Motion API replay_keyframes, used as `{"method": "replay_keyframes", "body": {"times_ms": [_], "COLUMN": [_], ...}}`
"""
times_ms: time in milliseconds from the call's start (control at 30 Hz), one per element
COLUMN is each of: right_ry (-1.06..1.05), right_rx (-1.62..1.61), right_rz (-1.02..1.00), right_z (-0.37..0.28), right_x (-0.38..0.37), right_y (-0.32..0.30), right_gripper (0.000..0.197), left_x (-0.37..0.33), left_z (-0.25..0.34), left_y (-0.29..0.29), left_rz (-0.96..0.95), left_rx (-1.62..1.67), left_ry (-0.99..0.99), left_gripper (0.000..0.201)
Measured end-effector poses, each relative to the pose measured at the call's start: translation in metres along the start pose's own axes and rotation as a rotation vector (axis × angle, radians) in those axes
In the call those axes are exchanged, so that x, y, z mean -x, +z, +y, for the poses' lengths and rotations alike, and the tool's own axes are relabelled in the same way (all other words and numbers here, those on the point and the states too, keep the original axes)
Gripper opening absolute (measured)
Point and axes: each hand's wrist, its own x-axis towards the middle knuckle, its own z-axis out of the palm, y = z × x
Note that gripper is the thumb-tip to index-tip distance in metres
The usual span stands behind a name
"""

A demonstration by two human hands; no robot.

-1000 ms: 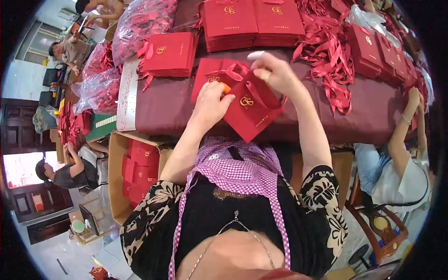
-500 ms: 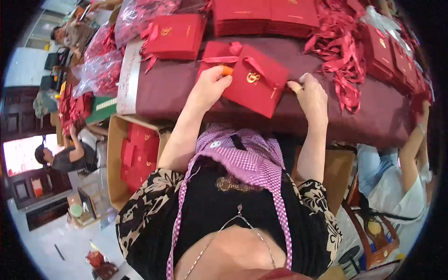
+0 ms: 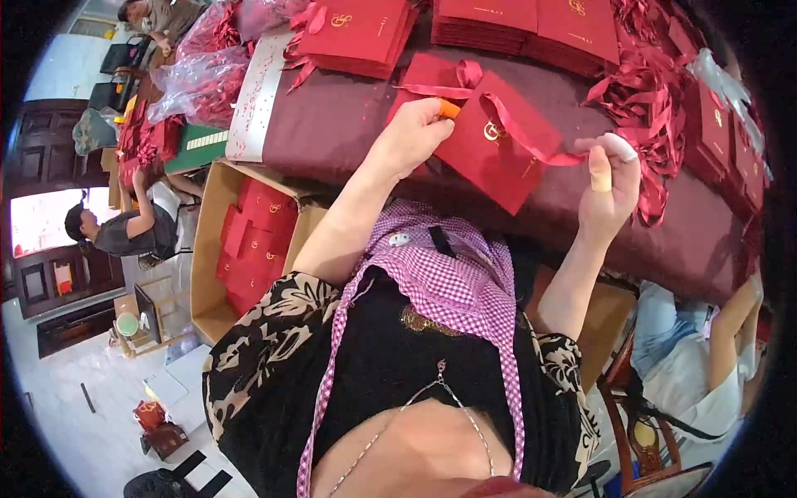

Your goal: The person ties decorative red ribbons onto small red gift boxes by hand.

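Note:
Over the near edge of the table, my left hand pinches the upper left edge of a red paper gift bag with a gold emblem. An orange cover sits on one of its fingers. My right hand, its thumb and a fingertip wrapped, is closed on the end of a red ribbon and draws it out to the right of the bag. Behind this bag, another red gift bag with a ribbon lies on the table, partly covered.
Stacked red bags line the table's far side. Loose ribbons hang in a heap at right. A cardboard box holding red bags stands at my left. Other people sit at left and right, including one in white.
My right hand has taken the ribbon's end and pulled it right and taut. The whole view has shifted, while my left hand keeps its hold on the bag.

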Motion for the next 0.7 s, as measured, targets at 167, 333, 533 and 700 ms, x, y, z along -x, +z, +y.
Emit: {"method": "replay_keyframes", "body": {"times_ms": [167, 333, 533, 700], "right_ry": [0.094, -0.147, -0.126, 0.254], "right_rx": [-0.304, 0.387, 0.459, 0.194], "right_rz": [-0.17, -0.393, -0.481, -0.328], "right_z": [-0.002, 0.028, 0.029, 0.028], "right_x": [0.01, 0.028, 0.03, 0.033], "right_y": [0.028, 0.066, 0.064, 0.069], "right_gripper": [0.025, 0.018, 0.026, 0.019], "left_x": [-0.001, 0.0, -0.001, -0.002], "left_z": [-0.006, 0.002, -0.007, -0.005], "left_y": [0.005, 0.014, 0.012, 0.012], "left_rz": [0.023, 0.089, 0.112, 0.065], "left_rx": [0.013, -0.215, -0.067, 0.08], "left_ry": [0.033, 0.089, 0.06, 0.021], "left_gripper": [0.021, 0.021, 0.02, 0.021]}}
